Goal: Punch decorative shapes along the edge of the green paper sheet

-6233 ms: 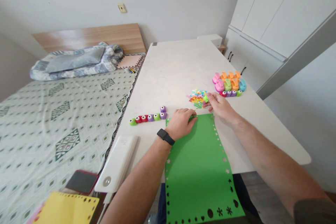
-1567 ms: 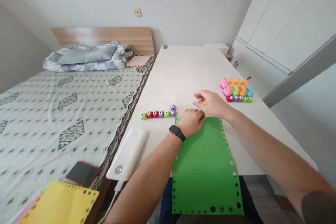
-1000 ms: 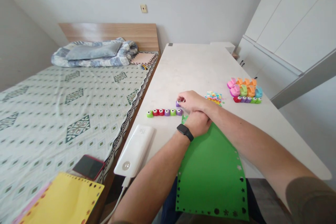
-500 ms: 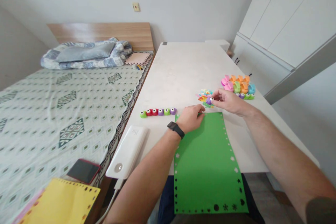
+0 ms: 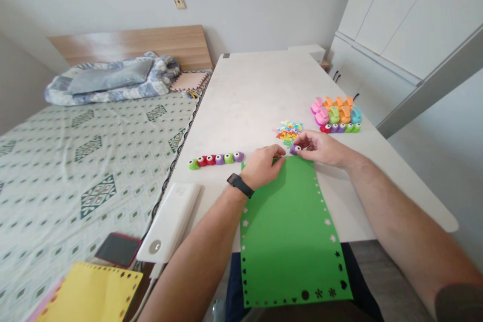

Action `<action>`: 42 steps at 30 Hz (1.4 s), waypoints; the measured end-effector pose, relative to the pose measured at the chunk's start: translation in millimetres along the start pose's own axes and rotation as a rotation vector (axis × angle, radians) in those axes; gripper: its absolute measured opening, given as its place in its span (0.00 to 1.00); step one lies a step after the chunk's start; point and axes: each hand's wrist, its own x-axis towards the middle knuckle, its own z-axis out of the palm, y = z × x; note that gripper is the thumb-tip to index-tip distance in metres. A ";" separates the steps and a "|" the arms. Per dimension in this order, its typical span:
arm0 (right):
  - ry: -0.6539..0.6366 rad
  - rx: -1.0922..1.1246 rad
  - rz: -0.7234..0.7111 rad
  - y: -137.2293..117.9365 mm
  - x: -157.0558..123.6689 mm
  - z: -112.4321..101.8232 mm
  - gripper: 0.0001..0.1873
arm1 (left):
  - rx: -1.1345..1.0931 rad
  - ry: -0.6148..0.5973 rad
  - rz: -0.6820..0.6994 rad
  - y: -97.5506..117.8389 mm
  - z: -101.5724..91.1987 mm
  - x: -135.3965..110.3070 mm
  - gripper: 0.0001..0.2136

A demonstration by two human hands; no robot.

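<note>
A green sheet of paper (image 5: pixel 287 231) with shapes punched along its edges lies on the table and overhangs the front edge. My left hand (image 5: pixel 262 165) rests at its far left corner, fingers bent; what they pinch, if anything, is hidden. In my right hand (image 5: pixel 319 148) is a small purple craft punch (image 5: pixel 295 149), held between thumb and fingers at the paper's far edge. Just beyond it lies a pile of colourful punched paper bits (image 5: pixel 290 132). A row of small craft punches (image 5: pixel 216 159), green, red and purple, stands left of my left hand.
Larger pink, orange, green and blue punches (image 5: pixel 334 112) stand at the right, with small ones (image 5: pixel 341 128) before them. A white power bank (image 5: pixel 169 224) with a cable lies at the table's left edge. A phone (image 5: pixel 118 249) and yellow punched paper (image 5: pixel 90 292) are at lower left.
My right hand has brought the purple punch from the pile of paper bits toward the paper's far edge. The view has shifted slightly; my left hand stays near the paper's far edge.
</note>
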 end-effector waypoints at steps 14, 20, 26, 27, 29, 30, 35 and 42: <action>-0.006 0.048 0.011 -4.9 -2.0 0.9 0.19 | -0.001 -0.012 -0.009 3.8 -2.2 -0.1 0.07; -0.014 0.019 0.002 -6.6 -2.8 3.0 0.18 | -0.033 -0.005 -0.015 2.8 -0.7 0.1 0.07; -0.025 -0.041 0.015 -4.7 -2.2 6.1 0.17 | -0.053 -0.006 -0.030 1.7 -0.8 0.1 0.07; -0.023 -0.049 0.012 -5.2 -2.3 5.9 0.17 | -0.054 -0.005 -0.031 1.6 -0.9 0.1 0.07; -0.024 -0.057 0.007 -6.6 -2.5 5.0 0.17 | -0.051 -0.001 -0.029 1.4 -0.7 0.3 0.07; -0.030 -0.057 0.005 -7.2 -2.5 4.5 0.17 | -0.049 -0.001 -0.028 1.4 -0.6 0.3 0.07; -0.028 -0.055 -0.006 -9.3 -2.9 3.5 0.18 | -0.047 -0.004 -0.031 1.7 0.0 0.5 0.07; -0.051 -0.054 -0.004 -11.9 -4.3 3.5 0.18 | -0.040 -0.002 -0.019 3.1 -1.1 0.1 0.07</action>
